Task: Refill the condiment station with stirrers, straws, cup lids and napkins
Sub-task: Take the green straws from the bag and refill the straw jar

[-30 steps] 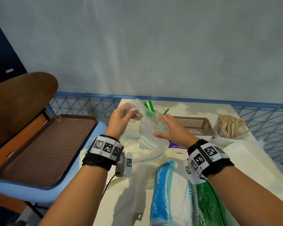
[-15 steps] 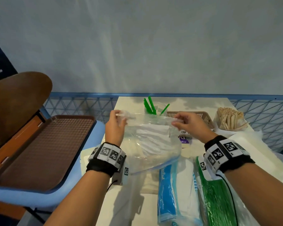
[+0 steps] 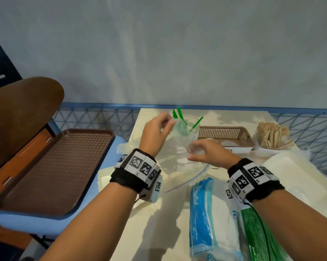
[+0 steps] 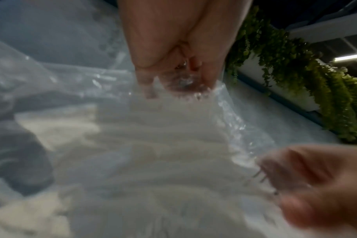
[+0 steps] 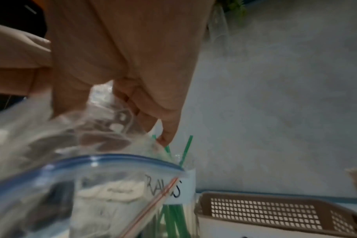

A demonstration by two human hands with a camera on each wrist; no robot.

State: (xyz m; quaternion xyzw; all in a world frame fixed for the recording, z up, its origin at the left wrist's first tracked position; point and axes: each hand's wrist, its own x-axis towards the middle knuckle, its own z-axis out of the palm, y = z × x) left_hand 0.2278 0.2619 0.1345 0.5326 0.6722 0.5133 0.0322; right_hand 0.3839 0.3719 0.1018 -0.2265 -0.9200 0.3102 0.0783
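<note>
Both hands hold a clear zip-top bag [image 3: 177,162] with white contents above the cream table [image 3: 158,232]. My left hand [image 3: 171,122] pinches the bag's upper edge, right in front of the green straws [image 3: 196,123] standing in a clear cup. The left wrist view shows that pinch on the bag [image 4: 153,145] by my left hand [image 4: 179,80]. Lower and nearer, my right hand [image 3: 193,149] grips bunched plastic. In the right wrist view the bag's blue zip edge [image 5: 92,161] curves under my right hand [image 5: 122,96], in front of the labelled straw cup [image 5: 179,190].
A brown mesh basket [image 3: 224,134] and a white holder of wooden stirrers [image 3: 271,134] stand at the back right. A blue-and-white pack [image 3: 202,213] and a green pack [image 3: 256,232] lie near me. A brown tray [image 3: 51,166] rests on a chair to the left.
The hands had the bag's top stretched wide between them. Now they are closer together: the left has risen toward the straws, the right has dropped, and the bag is crumpled.
</note>
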